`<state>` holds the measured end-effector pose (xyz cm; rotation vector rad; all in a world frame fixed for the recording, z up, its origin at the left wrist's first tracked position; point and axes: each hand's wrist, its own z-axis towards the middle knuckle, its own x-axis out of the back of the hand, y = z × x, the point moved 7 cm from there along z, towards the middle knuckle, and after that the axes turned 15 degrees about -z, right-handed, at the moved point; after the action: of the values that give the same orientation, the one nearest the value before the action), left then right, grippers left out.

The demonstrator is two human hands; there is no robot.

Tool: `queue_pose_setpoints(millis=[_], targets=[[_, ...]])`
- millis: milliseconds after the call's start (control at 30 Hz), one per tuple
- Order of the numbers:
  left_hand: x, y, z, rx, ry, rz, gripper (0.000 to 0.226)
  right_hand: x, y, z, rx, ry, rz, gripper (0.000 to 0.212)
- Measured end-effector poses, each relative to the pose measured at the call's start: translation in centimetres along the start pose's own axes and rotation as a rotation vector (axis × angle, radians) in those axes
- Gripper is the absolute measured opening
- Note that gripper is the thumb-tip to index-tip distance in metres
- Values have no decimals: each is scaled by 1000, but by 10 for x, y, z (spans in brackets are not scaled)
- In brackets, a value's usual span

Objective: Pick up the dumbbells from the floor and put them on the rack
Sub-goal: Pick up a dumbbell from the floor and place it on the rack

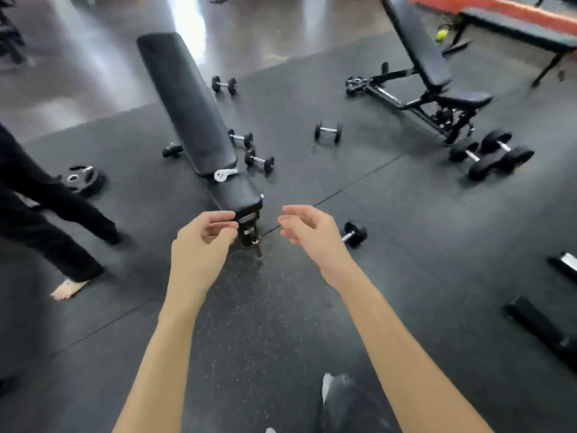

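Both hands, left (203,242) and right (307,229), are held loosely curled and empty. Dumbbells (354,234) lie scattered on the floor (421,245); no rack is seen. Tripping over the bench (193,120) is risked.

Both forearms are bare to the elbow with no sleeves, watch or rings on the left hand (199,245) or right hand (307,231), and a grey-and-white shoe (340,398) shows below.
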<state>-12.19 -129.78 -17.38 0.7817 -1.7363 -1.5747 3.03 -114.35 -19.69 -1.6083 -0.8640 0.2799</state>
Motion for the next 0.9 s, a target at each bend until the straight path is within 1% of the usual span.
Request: queue_pose_setpoints(millis=[100, 167, 233, 300, 433, 600, 767, 900], targets=[[-71, -2, 34, -10, -164, -23, 28, 62, 17, 21, -58, 151, 46, 15], [-113, -2, 58, -8, -244, -27, 27, 99, 26, 39, -82, 241, 62, 16], [-148, 0, 83, -13, -286, -38, 26, 129, 31, 62, -93, 297, 66, 17], [-180, 4, 111, -11, -303, -42, 26, 151, 28, 92, -84, 316, 74, 17], [-223, 15, 170, -7, -312, -21, 29, 179, 9, 157, -57, 289, 67, 17], [-244, 20, 250, -2, -251, -46, 34, 194, -14, 249, -31, 240, 38, 18], [-233, 18, 344, 3, -157, -67, 29, 160, -30, 359, -52, 130, 82, 18], [-218, 13, 443, -6, -109, -47, 29, 133, -44, 452, -53, 86, 84, 17]])
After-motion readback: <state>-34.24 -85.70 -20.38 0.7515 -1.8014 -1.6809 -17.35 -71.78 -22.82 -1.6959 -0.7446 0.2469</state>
